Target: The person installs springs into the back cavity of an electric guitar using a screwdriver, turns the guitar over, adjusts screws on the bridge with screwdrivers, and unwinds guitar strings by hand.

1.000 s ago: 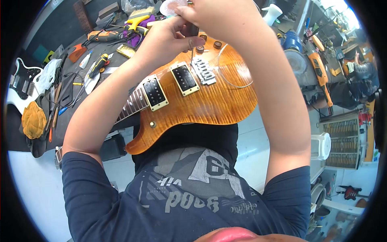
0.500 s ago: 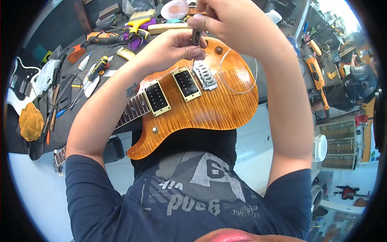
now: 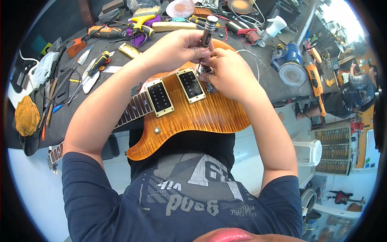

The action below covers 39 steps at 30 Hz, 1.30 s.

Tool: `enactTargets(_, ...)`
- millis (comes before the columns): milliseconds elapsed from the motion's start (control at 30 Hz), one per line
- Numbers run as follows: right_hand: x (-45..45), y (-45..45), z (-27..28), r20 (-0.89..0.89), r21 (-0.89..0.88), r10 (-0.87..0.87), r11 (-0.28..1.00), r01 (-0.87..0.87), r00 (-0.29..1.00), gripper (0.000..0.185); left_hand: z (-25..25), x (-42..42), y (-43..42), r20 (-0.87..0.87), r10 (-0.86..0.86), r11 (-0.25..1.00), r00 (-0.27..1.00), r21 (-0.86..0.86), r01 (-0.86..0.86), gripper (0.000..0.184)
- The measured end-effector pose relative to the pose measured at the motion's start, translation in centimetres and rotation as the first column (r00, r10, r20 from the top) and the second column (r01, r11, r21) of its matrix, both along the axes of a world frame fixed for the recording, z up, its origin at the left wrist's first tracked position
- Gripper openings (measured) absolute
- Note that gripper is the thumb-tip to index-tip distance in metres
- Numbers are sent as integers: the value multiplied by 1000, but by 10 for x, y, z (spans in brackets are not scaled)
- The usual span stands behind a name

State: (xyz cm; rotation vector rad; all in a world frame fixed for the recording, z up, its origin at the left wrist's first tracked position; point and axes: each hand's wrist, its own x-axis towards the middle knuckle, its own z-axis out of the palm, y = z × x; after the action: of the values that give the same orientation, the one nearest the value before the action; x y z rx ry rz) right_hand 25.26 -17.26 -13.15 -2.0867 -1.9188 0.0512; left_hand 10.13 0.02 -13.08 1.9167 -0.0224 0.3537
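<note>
**Left hand (image 3: pixel 188 45) grasping, right hand (image 3: pixel 227 72) close in**

I have the left hand clasped around a slim, dark-handled screwdriver (image 3: pixel 208 31) with a shiny metal cap, tilted slightly off upright, its shaft pointing down at the silver metal bridge (image 3: pixel 209 87). My right hand is at that bridge, thumb and fingers bent over it; I cannot tell from here whether they pinch anything. The amber, flame-grained wooden electric guitar (image 3: pixel 193 117) lies face up, partly on the dark tabletop (image 3: pixel 268 82) and jutting past its edge toward the torso. Two black, cream-framed pickups (image 3: pixel 191 85) sit between bridge and neck (image 3: pixel 137 108). Beyond the left forearm I see a yellow-handled paintbrush (image 3: pixel 143 18).
</note>
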Motion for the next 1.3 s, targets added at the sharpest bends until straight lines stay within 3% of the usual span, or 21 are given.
enactTargets(100, -12, -1, 4, 62, -13, -78, 997, 78, 995, 33, -1, 1, -3, -19, 47, 999, 999, 26, -46, 18)
enactTargets(200, -4, 3, 4, 122, 11, -39, 999, 38, 992, 32, 2, 0, -6, -31, 59, 998, 998, 13, -58, 17)
enactTargets(300, 0, 4, -3, -7, 43, 44, 998, -44, 999, 33, -1, 0, -5, 2, 40, 997, 999, -61, -40, 17)
enactTargets(400, -2, -1, -13, -101, 109, 58, 993, -46, 993, 32, 0, 0, -4, -20, 49, 999, 999, -23, -49, 17)
enactTargets(633, -8, 0, -13, -21, 103, 36, 994, -33, 999, 29, 4, 2, -10, -88, 135, 991, 987, 35, -132, 14)
enactTargets(833, -14, 7, -10, 79, -21, -7, 1000, 9, 997, 25, 4, -3, -14, -29, 190, 976, 981, 111, -186, 13)
enactTargets(933, -13, 10, -4, -23, -65, -21, 998, 19, 1000, 27, 5, -4, -15, -17, 201, 969, 979, 153, -196, 13)
enactTargets(1067, -14, 0, -3, -44, -10, 18, 1000, -18, 999, 25, -1, 1, -13, -9, 171, 982, 985, 79, -169, 14)
enactTargets(1267, -15, -3, -11, 27, 25, 2, 1000, -3, 1000, 29, 0, 5, -15, -13, 101, 979, 995, -179, -102, 14)
enactTargets(1300, -15, -3, -9, 28, -2, -12, 1000, 12, 1000, 29, -2, 7, -12, 4, 105, 987, 994, -120, -104, 17)
